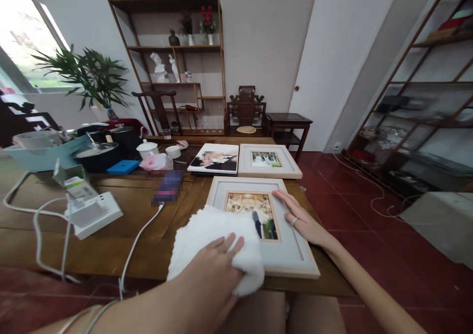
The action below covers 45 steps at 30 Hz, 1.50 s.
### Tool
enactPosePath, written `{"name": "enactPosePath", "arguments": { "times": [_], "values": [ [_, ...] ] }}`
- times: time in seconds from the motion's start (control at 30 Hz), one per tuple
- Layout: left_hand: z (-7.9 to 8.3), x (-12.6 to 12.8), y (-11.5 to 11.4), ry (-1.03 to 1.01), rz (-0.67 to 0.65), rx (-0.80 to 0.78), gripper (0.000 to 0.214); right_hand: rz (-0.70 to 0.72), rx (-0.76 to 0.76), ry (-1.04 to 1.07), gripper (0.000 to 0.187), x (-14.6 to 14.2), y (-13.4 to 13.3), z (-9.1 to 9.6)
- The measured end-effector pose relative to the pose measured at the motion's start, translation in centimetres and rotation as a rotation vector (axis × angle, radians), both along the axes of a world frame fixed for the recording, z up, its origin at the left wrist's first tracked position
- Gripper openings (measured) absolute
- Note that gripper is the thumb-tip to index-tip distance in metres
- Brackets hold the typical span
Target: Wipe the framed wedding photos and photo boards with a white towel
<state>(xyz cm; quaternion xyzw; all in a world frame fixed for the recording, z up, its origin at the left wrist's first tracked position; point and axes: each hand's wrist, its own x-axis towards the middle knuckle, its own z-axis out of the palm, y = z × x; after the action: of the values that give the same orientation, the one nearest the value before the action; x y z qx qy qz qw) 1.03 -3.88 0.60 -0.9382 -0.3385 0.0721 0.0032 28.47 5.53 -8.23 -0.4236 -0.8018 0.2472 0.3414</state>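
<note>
A light wooden picture frame with a photo lies flat at the near edge of the wooden table. My left hand rests fingers-out on a fluffy white cloth that covers the frame's left part. My right hand lies flat and open on the frame's right border, a ring on one finger.
Behind it lie a second framed photo and an unframed print. A white power strip with cables, a phone, pots, bowls and a blue box sit at the left. Shelves, chairs and a plant stand around.
</note>
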Motion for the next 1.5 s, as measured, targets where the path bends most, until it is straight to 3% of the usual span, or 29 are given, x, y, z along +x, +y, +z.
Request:
{"name": "enactPosePath", "arguments": {
  "times": [0.2, 0.33, 0.47, 0.57, 0.8, 0.9, 1.03, 1.23, 1.33, 1.4, 1.5],
  "values": [
    [-1.5, 1.2, 6.3, -0.029, 0.089, 0.051, 0.033, 0.010, 0.020, -0.021, 0.059, 0.2, 0.1, -0.1],
    [-2.7, 1.8, 11.0, -0.132, 0.142, 0.209, 0.043, 0.024, 0.024, -0.010, 0.059, 0.1, 0.2, -0.1],
    [-3.0, 3.1, 13.5, -0.085, 0.171, 0.308, 0.037, 0.024, 0.029, 0.004, 0.059, 0.2, 0.3, -0.2],
    [-2.4, 3.9, 12.3, -0.015, 0.124, 0.271, 0.033, 0.017, 0.023, 0.006, 0.058, 0.1, 0.2, -0.2],
    [1.6, 4.2, 2.4, 0.160, -0.236, 0.050, 0.023, -0.015, 0.009, 0.020, 0.055, -0.1, 0.0, -0.1],
    [2.1, 4.5, 0.4, 0.108, -0.275, 0.005, 0.025, -0.006, 0.002, 0.030, 0.056, -0.1, 0.0, -0.1],
    [0.2, 5.2, 2.2, 0.068, -0.118, -0.031, 0.029, -0.001, 0.014, 0.057, 0.056, -0.1, 0.1, -0.2],
    [-2.5, 6.0, 10.2, -0.076, 0.157, 0.034, 0.039, 0.027, 0.025, 0.080, 0.061, 0.0, 0.3, -0.4],
    [-2.7, 6.6, 12.7, -0.151, 0.192, 0.082, 0.041, 0.027, 0.033, 0.080, 0.063, 0.1, 0.3, -0.6],
    [-2.6, 7.0, 12.8, -0.115, 0.134, 0.087, 0.037, 0.016, 0.029, 0.086, 0.065, 0.1, 0.3, -0.6],
    [-1.6, 7.3, 10.2, 0.001, 0.027, 0.041, 0.033, -0.007, 0.021, 0.097, 0.067, 0.1, 0.2, -0.7]
  ]
}}
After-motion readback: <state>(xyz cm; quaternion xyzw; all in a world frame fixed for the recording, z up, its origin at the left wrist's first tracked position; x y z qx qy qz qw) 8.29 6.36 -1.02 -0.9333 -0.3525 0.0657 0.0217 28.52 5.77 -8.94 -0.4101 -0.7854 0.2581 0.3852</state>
